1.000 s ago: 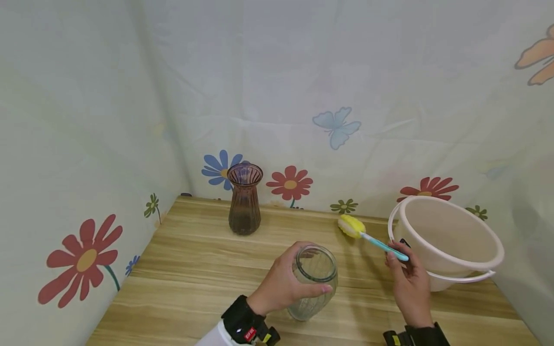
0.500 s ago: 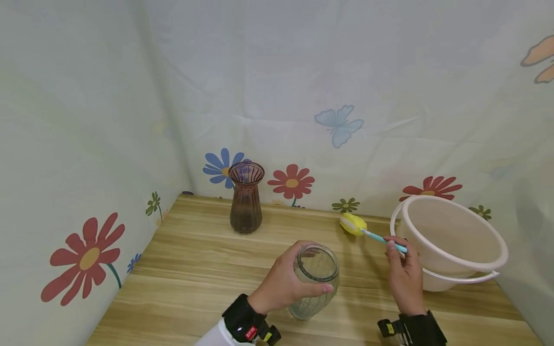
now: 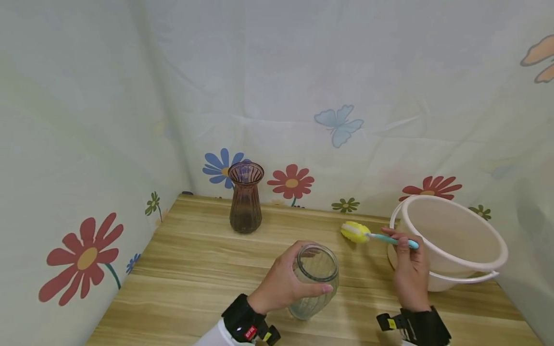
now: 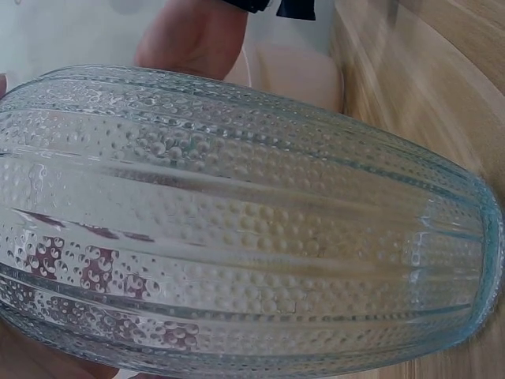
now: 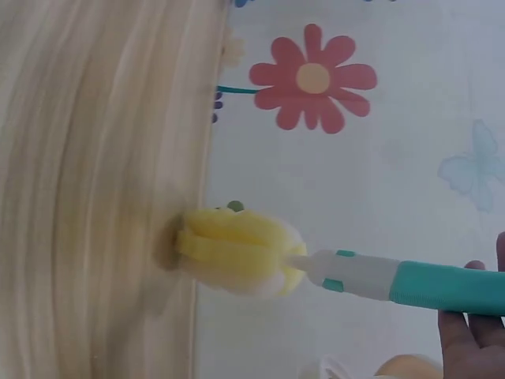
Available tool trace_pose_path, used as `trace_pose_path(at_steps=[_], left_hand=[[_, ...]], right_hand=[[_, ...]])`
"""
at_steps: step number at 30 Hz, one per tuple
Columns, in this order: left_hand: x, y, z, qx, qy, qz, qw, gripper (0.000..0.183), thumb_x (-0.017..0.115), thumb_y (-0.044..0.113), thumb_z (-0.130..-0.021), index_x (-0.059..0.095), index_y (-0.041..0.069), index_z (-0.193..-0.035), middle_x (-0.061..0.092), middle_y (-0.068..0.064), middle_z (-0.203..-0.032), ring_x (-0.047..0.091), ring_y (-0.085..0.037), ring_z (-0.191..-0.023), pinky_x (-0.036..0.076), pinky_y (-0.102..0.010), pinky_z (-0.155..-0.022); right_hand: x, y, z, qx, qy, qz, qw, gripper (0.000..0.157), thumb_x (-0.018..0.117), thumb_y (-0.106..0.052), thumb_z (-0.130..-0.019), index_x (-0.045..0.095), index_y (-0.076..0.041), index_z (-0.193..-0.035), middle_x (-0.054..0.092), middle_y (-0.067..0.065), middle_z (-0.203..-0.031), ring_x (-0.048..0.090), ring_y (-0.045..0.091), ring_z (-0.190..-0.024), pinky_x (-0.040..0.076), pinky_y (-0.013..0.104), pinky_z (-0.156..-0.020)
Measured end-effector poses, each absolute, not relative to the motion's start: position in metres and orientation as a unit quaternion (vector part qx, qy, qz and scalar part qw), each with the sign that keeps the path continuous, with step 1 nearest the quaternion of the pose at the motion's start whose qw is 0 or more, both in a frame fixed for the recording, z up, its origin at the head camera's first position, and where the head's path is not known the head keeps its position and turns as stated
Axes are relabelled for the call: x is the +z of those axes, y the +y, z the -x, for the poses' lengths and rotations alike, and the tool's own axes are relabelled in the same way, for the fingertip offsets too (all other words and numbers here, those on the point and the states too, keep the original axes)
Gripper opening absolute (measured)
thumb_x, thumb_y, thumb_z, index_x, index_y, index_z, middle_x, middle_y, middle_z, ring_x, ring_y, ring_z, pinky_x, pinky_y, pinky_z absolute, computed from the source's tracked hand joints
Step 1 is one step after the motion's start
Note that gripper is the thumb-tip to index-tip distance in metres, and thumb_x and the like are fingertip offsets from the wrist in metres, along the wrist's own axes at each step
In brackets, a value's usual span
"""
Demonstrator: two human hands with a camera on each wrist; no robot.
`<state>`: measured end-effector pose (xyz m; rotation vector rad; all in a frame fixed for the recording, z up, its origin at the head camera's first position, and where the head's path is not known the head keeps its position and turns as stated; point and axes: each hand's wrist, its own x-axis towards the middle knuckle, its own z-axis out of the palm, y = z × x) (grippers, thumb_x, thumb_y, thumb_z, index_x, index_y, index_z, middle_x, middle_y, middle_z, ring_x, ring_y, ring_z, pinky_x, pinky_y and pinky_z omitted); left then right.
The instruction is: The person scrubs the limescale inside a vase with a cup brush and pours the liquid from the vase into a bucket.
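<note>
My left hand grips a clear glass jar from its left side, the thumb lying across the front. Rows of small raised bumps and vertical ribs cover the jar's wall in the left wrist view. To the right, my right hand holds a bottle brush by its turquoise handle between thumb and fingers. The brush's yellow sponge head points left, above the table between the jar and the bucket. In the right wrist view the sponge looks ribbed and partly white.
A purple-brown ribbed glass vase stands upright at the back of the wooden table. At the right is a pale bucket with a white handle, close beside my right hand. A flower-printed curtain surrounds the table's back and sides.
The right hand has tilted the brush, so its handle now lies flatter. The sponge head has shifted slightly right and lower. My left hand and the jar stay almost still.
</note>
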<state>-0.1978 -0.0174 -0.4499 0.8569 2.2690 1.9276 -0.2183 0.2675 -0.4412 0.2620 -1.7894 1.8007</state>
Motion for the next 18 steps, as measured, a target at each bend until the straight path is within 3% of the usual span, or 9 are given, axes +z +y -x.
trace_pose_path(at_steps=[10, 15, 18], left_hand=[[-0.448, -0.018, 0.197, 0.625, 0.729, -0.28, 0.019, 0.069, 0.088, 0.031, -0.083, 0.051, 0.035, -0.141, 0.064, -0.001, -0.137, 0.061, -0.021, -0.127, 0.051, -0.043, -0.106], [-0.449, -0.017, 0.197, 0.625, 0.729, -0.279, 0.022, 0.069, 0.088, 0.031, -0.083, 0.051, 0.036, -0.141, 0.064, 0.0, -0.137, 0.061, -0.021, -0.127, 0.052, -0.043, -0.106], [-0.449, -0.017, 0.197, 0.623, 0.731, -0.277, 0.024, 0.069, 0.088, 0.033, -0.083, 0.051, 0.037, -0.141, 0.064, 0.0, -0.137, 0.062, -0.022, -0.126, 0.052, -0.042, -0.105]], right_hand=[[-0.418, 0.263, 0.208, 0.8, -0.438, -0.295, 0.285, 0.027, 0.034, -0.008, -0.11, 0.044, 0.017, -0.114, 0.071, 0.029, -0.113, 0.07, 0.038, -0.115, 0.05, 0.041, -0.112], [-0.402, 0.258, 0.197, 0.826, -0.366, -0.322, 0.282, 0.027, 0.033, -0.009, -0.109, 0.044, 0.015, -0.112, 0.068, 0.03, -0.096, 0.072, 0.04, -0.095, 0.057, 0.044, -0.098], [-0.392, 0.258, 0.191, 0.839, -0.328, -0.343, 0.268, 0.026, 0.033, -0.011, -0.109, 0.041, 0.014, -0.109, 0.058, 0.025, -0.084, 0.06, 0.035, -0.076, 0.056, 0.042, -0.084]])
